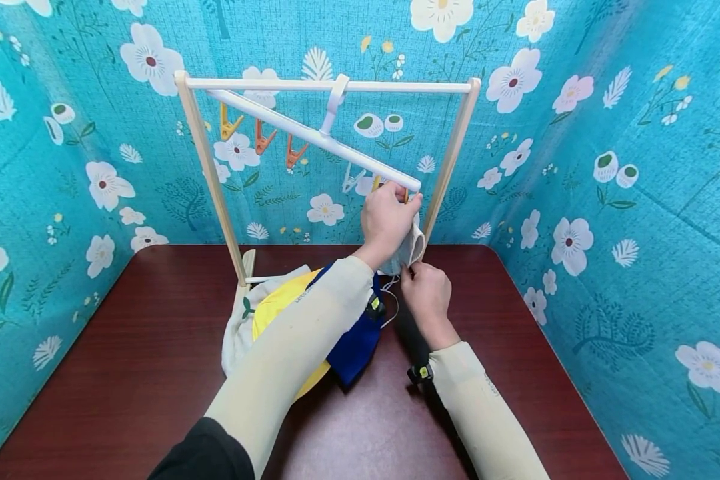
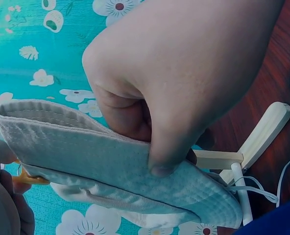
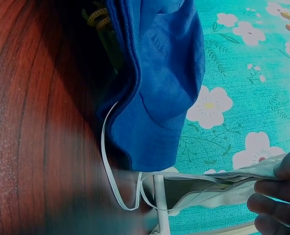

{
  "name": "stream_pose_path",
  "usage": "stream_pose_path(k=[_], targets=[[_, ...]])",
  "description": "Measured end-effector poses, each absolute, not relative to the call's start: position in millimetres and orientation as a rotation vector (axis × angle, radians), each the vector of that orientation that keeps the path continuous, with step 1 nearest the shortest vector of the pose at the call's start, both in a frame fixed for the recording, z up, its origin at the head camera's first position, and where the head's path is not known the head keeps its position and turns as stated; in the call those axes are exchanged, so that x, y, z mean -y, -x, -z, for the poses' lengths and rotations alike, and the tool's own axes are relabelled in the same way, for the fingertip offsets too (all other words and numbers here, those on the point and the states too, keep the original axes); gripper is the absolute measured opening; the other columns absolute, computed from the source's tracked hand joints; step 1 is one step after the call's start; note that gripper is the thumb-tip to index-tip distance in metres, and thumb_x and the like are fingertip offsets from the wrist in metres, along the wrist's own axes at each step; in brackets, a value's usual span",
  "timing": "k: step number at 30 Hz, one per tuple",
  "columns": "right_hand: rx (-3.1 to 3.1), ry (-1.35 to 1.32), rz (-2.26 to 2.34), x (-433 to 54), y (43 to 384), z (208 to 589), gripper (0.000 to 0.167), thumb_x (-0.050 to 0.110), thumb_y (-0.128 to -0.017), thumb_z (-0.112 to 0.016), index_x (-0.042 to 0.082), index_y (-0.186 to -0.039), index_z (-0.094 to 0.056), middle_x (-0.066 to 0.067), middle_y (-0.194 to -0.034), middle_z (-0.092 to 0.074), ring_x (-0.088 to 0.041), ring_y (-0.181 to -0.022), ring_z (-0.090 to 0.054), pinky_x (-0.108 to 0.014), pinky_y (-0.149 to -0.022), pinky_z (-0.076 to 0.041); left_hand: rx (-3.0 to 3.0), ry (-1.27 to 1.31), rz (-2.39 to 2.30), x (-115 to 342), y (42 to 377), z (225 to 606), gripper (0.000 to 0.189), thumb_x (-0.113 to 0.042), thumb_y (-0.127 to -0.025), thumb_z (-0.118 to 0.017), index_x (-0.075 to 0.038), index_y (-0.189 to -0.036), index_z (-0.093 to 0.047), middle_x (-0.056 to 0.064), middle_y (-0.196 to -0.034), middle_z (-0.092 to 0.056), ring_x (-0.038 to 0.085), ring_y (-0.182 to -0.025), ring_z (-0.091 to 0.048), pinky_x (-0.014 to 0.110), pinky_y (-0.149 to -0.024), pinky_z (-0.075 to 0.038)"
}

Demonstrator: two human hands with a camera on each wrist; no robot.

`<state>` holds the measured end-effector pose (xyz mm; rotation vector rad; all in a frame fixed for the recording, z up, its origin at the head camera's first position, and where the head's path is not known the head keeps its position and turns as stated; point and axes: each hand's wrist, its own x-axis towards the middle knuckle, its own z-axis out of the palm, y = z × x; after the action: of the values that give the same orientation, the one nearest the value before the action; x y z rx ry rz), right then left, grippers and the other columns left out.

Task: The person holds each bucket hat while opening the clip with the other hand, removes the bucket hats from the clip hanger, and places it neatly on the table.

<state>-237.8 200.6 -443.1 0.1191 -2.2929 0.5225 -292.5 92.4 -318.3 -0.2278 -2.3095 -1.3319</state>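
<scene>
A pale grey-beige bucket hat (image 1: 417, 241) with a thin white cord (image 2: 255, 188) is held below the low right end of a white hanger bar (image 1: 360, 159). My left hand (image 1: 387, 217) pinches a yellow-orange clip (image 2: 32, 180) under that bar end, right at the hat's fabric. Lower down, my right hand (image 1: 427, 293) pinches the hat's edge between thumb and curled fingers; the left wrist view shows this right hand large over the fabric. In the right wrist view, the right fingers (image 3: 275, 205) hold the hat at the right edge.
A wooden rack (image 1: 456, 147) carries the tilted bar by its hook (image 1: 338, 90). Yellow, orange and white clips (image 1: 294, 152) hang along it. Left of my hands, a yellow hat (image 1: 279, 300), a blue hat (image 1: 354, 347) and a light hat (image 1: 235, 340) lie piled on the dark red table (image 1: 126, 353).
</scene>
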Motion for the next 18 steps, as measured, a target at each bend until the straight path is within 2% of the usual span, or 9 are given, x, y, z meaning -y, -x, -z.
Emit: stream_pose_path(k=[5, 18], targets=[[2.293, -0.125, -0.509, -201.5, 236.9, 444.2, 0.031, 0.024, -0.092, -0.074, 0.011, -0.064, -0.069, -0.010, -0.058, -0.063, -0.034, -0.055, -0.064, -0.050, -0.046, -0.045, 2.315, 0.213, 1.340, -92.1, 292.5, 317.2, 0.029, -0.046, -0.094, -0.072, -0.017, -0.095, -0.071, -0.011, -0.087, -0.071, 0.004, -0.072, -0.062, 0.026, -0.056, -0.048], [2.296, -0.128, -0.502, -205.0, 234.4, 445.0, 0.034, 0.025, -0.093, -0.074, 0.014, -0.062, -0.064, -0.007, -0.056, -0.061, -0.032, -0.053, -0.063, -0.049, -0.046, -0.045, 2.316, 0.211, 1.339, -92.6, 290.6, 316.2, 0.028, -0.047, -0.094, -0.072, -0.020, -0.091, -0.068, -0.011, -0.085, -0.070, 0.004, -0.071, -0.061, 0.026, -0.056, -0.047]])
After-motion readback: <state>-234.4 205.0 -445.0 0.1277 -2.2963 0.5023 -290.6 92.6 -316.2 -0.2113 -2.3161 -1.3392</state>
